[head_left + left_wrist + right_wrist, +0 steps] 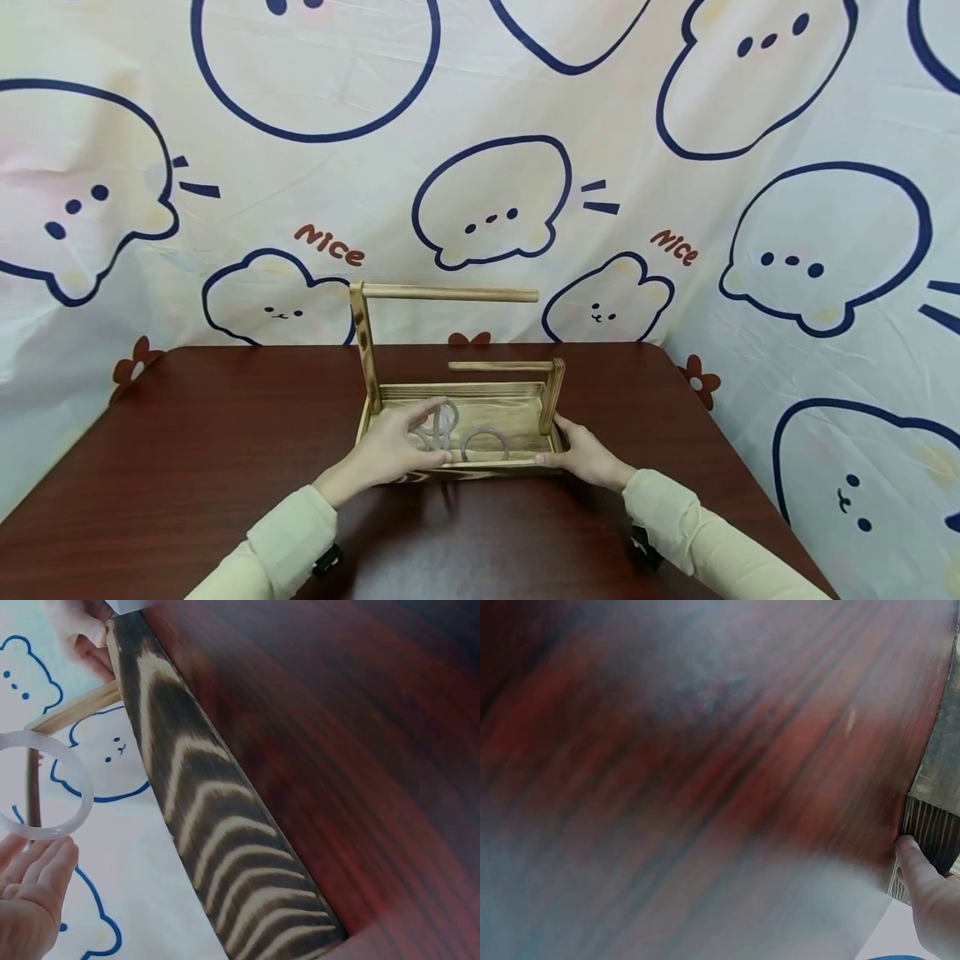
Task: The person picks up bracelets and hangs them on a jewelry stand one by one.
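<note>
A wooden bangle stand (517, 432) with a shallow tray base and two uprights sits mid-table. At the tray's left part, my left hand (386, 442) holds a pale translucent bangle (86, 787) by its edge, above the tray's rim in the left wrist view. Another bangle (486, 430) is in the tray to the right; further rings overlap near my left fingers, hard to tell apart. My right hand (588, 454) grips the tray's right front corner, thumb on the front rim. Only part of that hand (930, 896) shows in the right wrist view.
A tall bar (450, 293) extends rightward from the left upright. A lower bar (502, 367) extends leftward from the right upright. The dark red-brown table (225, 433) is backed by a printed cloth (360, 192), which also hangs at both sides.
</note>
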### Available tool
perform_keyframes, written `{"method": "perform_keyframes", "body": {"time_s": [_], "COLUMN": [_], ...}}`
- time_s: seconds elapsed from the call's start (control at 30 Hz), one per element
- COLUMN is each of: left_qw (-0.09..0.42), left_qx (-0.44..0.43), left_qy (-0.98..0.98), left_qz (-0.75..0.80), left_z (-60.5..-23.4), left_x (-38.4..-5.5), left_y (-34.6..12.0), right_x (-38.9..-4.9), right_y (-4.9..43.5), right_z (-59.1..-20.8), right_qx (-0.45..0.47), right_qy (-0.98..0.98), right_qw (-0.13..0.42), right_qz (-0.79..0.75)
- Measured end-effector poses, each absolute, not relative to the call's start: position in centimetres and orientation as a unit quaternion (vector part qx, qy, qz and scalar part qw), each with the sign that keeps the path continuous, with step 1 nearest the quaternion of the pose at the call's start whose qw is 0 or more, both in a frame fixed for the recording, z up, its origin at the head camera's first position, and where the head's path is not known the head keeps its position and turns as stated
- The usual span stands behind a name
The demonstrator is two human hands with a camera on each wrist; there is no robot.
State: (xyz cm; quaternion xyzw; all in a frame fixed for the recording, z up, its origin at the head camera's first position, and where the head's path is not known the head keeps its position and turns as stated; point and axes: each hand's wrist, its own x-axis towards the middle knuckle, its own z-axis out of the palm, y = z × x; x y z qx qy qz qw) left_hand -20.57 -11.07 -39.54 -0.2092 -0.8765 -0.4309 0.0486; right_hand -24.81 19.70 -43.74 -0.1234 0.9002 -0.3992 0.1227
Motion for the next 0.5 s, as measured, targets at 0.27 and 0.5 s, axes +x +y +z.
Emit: {"method": "perform_keyframes", "body": {"time_s": [0.27, 0.5], "left_qw": [0.043, 0.043], "left_qx": [-0.206, -0.199], "left_qy": [-0.875, -0.871], "left_qz": [-0.436, -0.448], "left_z": [-39.4, -38.6], "left_x": [-21.8, -22.7], "left_y": [-12.1, -12.7], "right_x": [-24.9, -24.8], "right_y": [19.7, 19.7], "right_z": [-43.8, -43.8], "right_qx": [-0.117, -0.122], "right_qy": [0.9, 0.9], "right_qw": [0.124, 0.118], "right_qz": [-0.402, -0.402]}}
